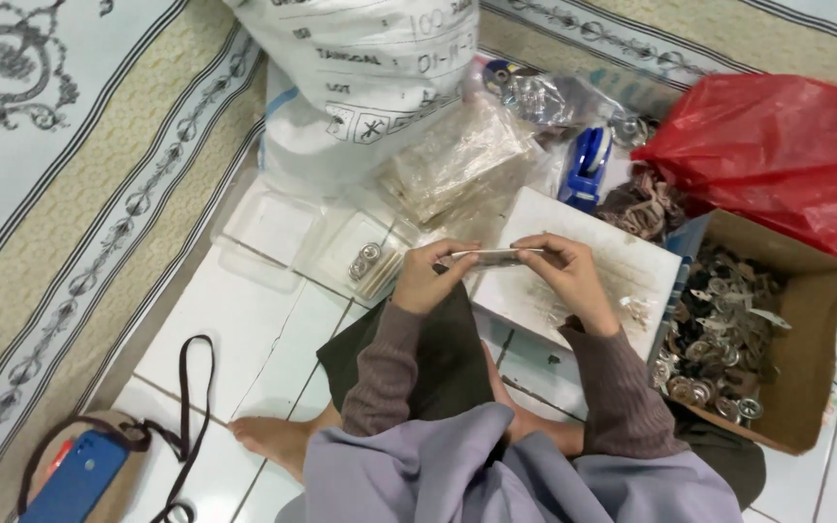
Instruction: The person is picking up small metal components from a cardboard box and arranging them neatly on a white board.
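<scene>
Two hands share one small item: a thin, flat, pale strip, held level just above the near edge of a white board. Left hand: fingers pinched on the strip's left end. Right hand: fingertips pinched on its right end, palm over the board. What the strip is made of cannot be told.

Board: worn white slab, tilted, its right edge touching a cardboard box. Box: open top, filled with small round metal parts.

Behind the board: heap of clear plastic bags, blue tape dispenser, brown bundle, red plastic bag overlapping the box's far edge, large white sack.

Left of the hands: clear plastic trays, one holding two metal pieces.

Floor: white tiles, bare patch at lower left between the trays and a bare foot. Patterned carpet borders the tiles on the left. At the lower left corner, a blue phone with a dark strap.
</scene>
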